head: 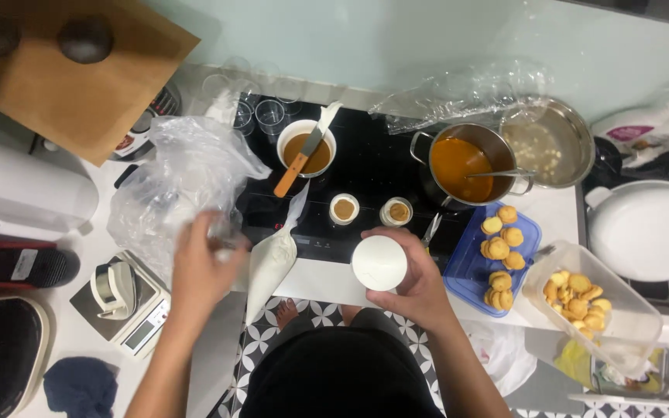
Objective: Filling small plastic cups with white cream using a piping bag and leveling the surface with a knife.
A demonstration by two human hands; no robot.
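I'm mid-fill, I judge — my right hand (pixel 416 282) grips the white cup (pixel 379 262), my left hand (pixel 201 263) closes on the piping bag (pixel 271 263) — next needs steady aim.

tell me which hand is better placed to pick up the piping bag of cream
Left. The left hand is right beside the piping bag, fingers at its near edge, while the right hand is already holding a white cup.

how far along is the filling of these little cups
Done: two small cups on the black cooktop hold brown filling. In hand: the right hand holds a white cup; the left hand is at the clear plastic bag, beside the piping bag. Left: empty glasses behind.
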